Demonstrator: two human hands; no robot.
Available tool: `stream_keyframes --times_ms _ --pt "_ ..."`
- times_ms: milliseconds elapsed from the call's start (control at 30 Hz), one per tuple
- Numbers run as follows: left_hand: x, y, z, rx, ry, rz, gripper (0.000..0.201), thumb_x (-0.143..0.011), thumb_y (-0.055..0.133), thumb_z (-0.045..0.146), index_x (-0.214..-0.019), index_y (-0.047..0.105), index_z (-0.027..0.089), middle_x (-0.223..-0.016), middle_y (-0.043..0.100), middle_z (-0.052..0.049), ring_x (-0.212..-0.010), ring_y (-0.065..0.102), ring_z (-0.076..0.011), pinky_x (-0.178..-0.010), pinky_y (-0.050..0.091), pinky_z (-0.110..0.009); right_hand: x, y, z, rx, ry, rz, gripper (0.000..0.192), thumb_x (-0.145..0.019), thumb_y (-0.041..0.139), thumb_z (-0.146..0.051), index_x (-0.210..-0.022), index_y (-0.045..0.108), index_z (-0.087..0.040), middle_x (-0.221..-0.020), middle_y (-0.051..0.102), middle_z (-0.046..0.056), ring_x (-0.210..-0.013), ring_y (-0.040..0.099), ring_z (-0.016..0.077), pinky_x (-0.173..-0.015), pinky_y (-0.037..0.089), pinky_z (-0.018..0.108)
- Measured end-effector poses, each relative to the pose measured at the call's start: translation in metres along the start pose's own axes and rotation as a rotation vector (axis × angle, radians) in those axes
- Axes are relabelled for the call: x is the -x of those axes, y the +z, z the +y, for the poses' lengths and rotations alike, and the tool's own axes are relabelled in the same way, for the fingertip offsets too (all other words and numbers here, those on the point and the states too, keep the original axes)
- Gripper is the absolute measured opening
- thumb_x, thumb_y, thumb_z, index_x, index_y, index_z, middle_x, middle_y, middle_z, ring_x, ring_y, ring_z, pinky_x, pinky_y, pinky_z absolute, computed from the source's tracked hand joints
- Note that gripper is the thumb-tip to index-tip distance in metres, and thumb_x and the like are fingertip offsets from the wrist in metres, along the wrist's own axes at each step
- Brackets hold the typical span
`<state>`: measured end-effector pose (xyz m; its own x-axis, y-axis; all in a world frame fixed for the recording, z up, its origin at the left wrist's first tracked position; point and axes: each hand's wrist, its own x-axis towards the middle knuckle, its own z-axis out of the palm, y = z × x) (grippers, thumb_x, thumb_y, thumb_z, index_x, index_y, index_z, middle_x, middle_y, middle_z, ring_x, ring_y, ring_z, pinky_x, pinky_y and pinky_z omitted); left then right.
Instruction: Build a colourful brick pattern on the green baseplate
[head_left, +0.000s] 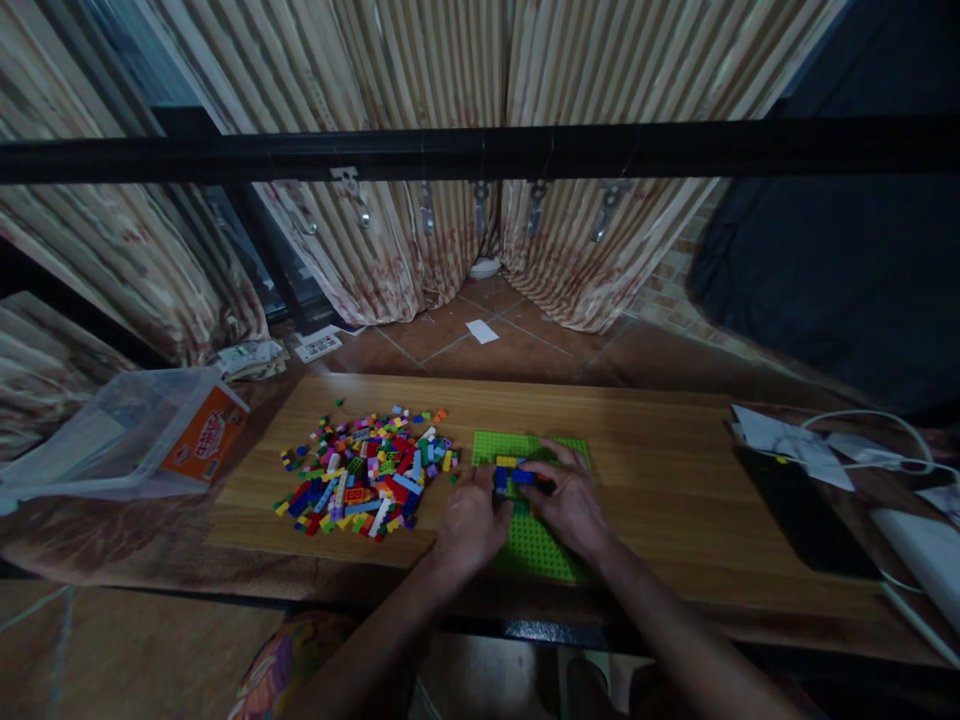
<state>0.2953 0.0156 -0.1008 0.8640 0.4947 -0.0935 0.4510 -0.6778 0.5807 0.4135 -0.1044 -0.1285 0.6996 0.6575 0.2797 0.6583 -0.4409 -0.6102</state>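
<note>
While your left hand [471, 520] steadies the green baseplate [534, 545] flat on the tabletop [660, 470], your right hand [571, 505] keeps a narrow grip on a blue brick [523, 477], the loose brick pile [366, 482] lying just beside for reach.

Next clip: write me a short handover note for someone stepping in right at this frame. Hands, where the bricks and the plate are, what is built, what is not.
Left hand: resting on the near left part of the green baseplate, fingers bent toward the small stack of bricks.
Right hand: on the baseplate, fingers on that same stack; whether it grips a brick cannot be told.
Things: the baseplate lies on the wooden board; the loose brick pile sits just left of it; a clear plastic bag lies at far left.
Done: a few yellow, blue and red bricks stand on the plate.
Left: most of the plate is bare and the pile is large.
</note>
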Motion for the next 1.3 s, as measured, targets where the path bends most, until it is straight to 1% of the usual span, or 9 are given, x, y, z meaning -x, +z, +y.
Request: stream_keyframes --times_ms 200,400,567,633,733,867,1033,1200,1300 --pt "0.005 0.0 0.002 0.012 -0.015 0.012 0.037 -0.082 0.054 0.023 -0.119 0.051 0.017 -0.107 0.062 -0.01 -0.097 0.06 -0.0199 -0.087 0.044 -0.03 -0.003 -0.008 0.0 0.012 0.061 0.019 0.011 -0.074 0.066 -0.029 -0.082 0.071 -0.023 -0.122 0.054 0.007 -0.114 0.046 0.0263 -0.098 0.038 0.045" --pt "0.009 -0.003 0.005 0.031 -0.041 -0.032 0.035 -0.08 0.056 0.021 -0.114 0.054 0.015 -0.104 0.064 -0.01 -0.093 0.061 -0.0201 -0.084 0.045 -0.029 0.0 -0.008 -0.002 0.081 0.008 -0.041 0.013 -0.075 0.065 -0.027 -0.085 0.07 -0.023 -0.122 0.055 0.009 -0.114 0.046 0.0279 -0.096 0.038 0.047" --pt "0.011 0.001 0.006 0.075 -0.042 -0.053 0.042 -0.078 0.056 0.019 -0.119 0.051 0.014 -0.109 0.063 -0.012 -0.095 0.061 -0.0204 -0.085 0.046 -0.03 0.002 -0.007 -0.008 0.113 -0.014 -0.061 0.01 -0.076 0.064 -0.027 -0.08 0.068 -0.02 -0.121 0.056 0.011 -0.114 0.045 0.0286 -0.095 0.039 0.047" --pt "0.011 0.002 0.005 0.084 -0.034 -0.046 0.046 -0.078 0.056 0.021 -0.123 0.049 0.014 -0.112 0.062 -0.012 -0.097 0.061 -0.0208 -0.087 0.046 -0.031 0.002 -0.008 -0.01 0.096 -0.016 -0.034 0.011 -0.076 0.065 -0.03 -0.078 0.067 -0.02 -0.12 0.056 0.011 -0.113 0.046 0.0282 -0.095 0.04 0.046" --pt "0.011 0.002 0.003 0.071 -0.005 -0.044 0.049 -0.08 0.056 0.025 -0.126 0.046 0.014 -0.118 0.059 -0.013 -0.102 0.059 -0.0224 -0.091 0.044 -0.033 -0.001 -0.014 -0.009 0.054 0.011 0.058 0.012 -0.075 0.065 -0.032 -0.077 0.065 -0.02 -0.117 0.058 0.01 -0.11 0.048 0.0272 -0.094 0.041 0.045" --pt "0.01 -0.002 0.002 0.036 0.002 -0.053 0.046 -0.081 0.055 0.028 -0.125 0.047 0.018 -0.118 0.057 -0.011 -0.1 0.059 -0.0212 -0.089 0.045 -0.031 -0.009 -0.028 0.005 0.002 0.078 0.156 0.017 -0.078 0.062 -0.037 -0.083 0.065 -0.021 -0.115 0.059 0.01 -0.109 0.051 0.0266 -0.096 0.039 0.046" --pt "0.008 -0.002 0.001 0.037 0.029 -0.041 0.045 -0.081 0.055 0.026 -0.125 0.046 0.017 -0.117 0.056 -0.011 -0.102 0.057 -0.0206 -0.09 0.044 -0.03 -0.011 -0.033 0.016 -0.06 0.068 0.069 0.019 -0.08 0.06 -0.037 -0.09 0.066 -0.022 -0.119 0.057 0.008 -0.112 0.052 0.0248 -0.1 0.038 0.044" --pt "0.0 -0.004 0.0 0.017 0.004 0.011 0.042 -0.084 0.054 0.029 -0.125 0.047 0.021 -0.12 0.055 -0.008 -0.1 0.059 -0.0192 -0.087 0.045 -0.029 -0.004 -0.018 0.006 -0.032 -0.015 -0.076 0.014 -0.08 0.06 -0.029 -0.09 0.067 -0.023 -0.122 0.053 0.007 -0.115 0.049 0.0249 -0.1 0.039 0.044" --pt "-0.009 -0.007 0.0 -0.003 0.046 0.046 0.037 -0.086 0.051 0.03 -0.123 0.05 0.024 -0.121 0.055 -0.006 -0.104 0.058 -0.0189 -0.09 0.045 -0.028 -0.002 -0.011 0.002 0.022 -0.009 -0.102 0.012 -0.077 0.062 -0.026 -0.087 0.067 -0.023 -0.123 0.052 0.008 -0.116 0.048 0.0261 -0.099 0.04 0.045"
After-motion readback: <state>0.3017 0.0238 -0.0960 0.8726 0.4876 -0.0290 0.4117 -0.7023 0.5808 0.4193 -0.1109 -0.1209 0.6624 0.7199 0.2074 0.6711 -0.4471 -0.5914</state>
